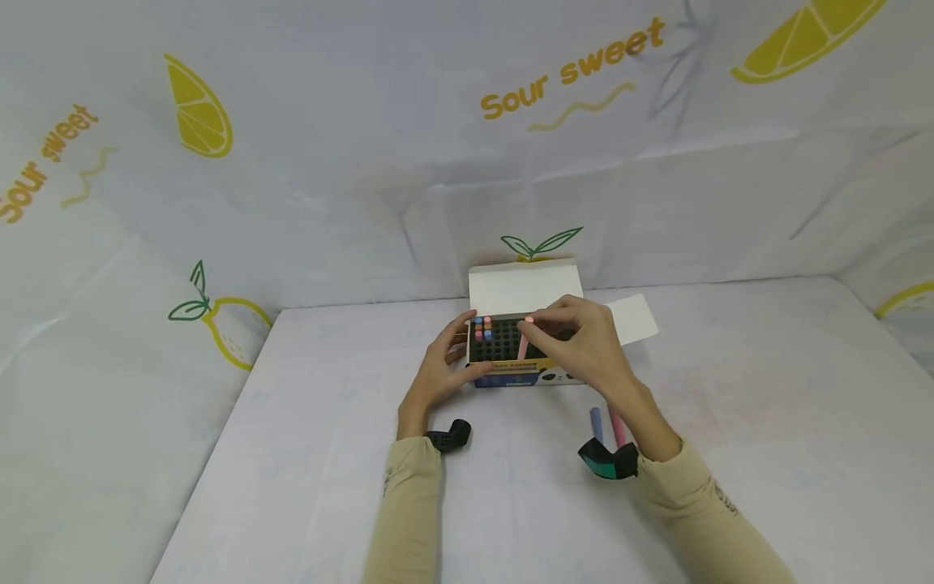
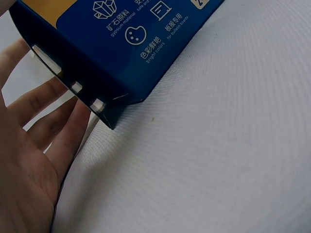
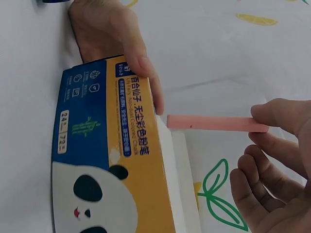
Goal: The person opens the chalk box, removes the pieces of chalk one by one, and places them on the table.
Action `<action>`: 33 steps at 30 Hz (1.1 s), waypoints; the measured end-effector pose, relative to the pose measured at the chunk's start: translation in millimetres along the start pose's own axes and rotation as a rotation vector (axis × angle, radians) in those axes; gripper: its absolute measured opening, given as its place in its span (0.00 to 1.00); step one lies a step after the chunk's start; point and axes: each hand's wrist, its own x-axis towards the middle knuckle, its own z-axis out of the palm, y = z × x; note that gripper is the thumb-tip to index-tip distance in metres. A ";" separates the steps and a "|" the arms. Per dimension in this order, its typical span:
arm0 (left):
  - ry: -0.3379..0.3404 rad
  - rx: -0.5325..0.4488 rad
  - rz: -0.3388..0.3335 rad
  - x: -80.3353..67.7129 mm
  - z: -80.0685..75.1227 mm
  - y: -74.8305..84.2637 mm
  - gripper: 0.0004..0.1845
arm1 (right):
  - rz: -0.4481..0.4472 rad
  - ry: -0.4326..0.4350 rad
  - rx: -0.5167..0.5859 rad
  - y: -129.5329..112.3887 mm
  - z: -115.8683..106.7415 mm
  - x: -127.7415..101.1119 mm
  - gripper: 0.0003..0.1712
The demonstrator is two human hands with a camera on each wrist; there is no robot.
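White tabletop (image 1: 306, 487) — your left hand (image 1: 438, 369) grips the box (image 1: 511, 380), part-filled with chalks (image 1: 487, 334); your right hand (image 1: 587, 345) pinches a pink stick (image 1: 522, 347) — two sticks (image 1: 597, 423) unplaced, lower right.

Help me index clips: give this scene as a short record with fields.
Left hand: holds the left end of the chalk box
Right hand: pinches a pink chalk stick above the box
Lid: open at the back
Stored chalk: several colors, in the left part of the black holder
Loose chalk: blue stick and deeper pink stick on the table
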 end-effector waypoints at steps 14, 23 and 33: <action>-0.002 -0.006 0.005 0.1 1.1 0.1 0.47 | 0.000 -0.084 -0.027 7.3 -35.0 -29.8 0.02; -0.003 -0.011 0.014 -0.2 0.6 1.0 0.48 | -0.017 -0.196 -0.034 28.8 -65.1 -47.3 0.07; -0.003 -0.004 0.008 0.2 0.4 -0.5 0.48 | 0.039 -0.429 -0.034 47.3 -106.3 -49.5 0.07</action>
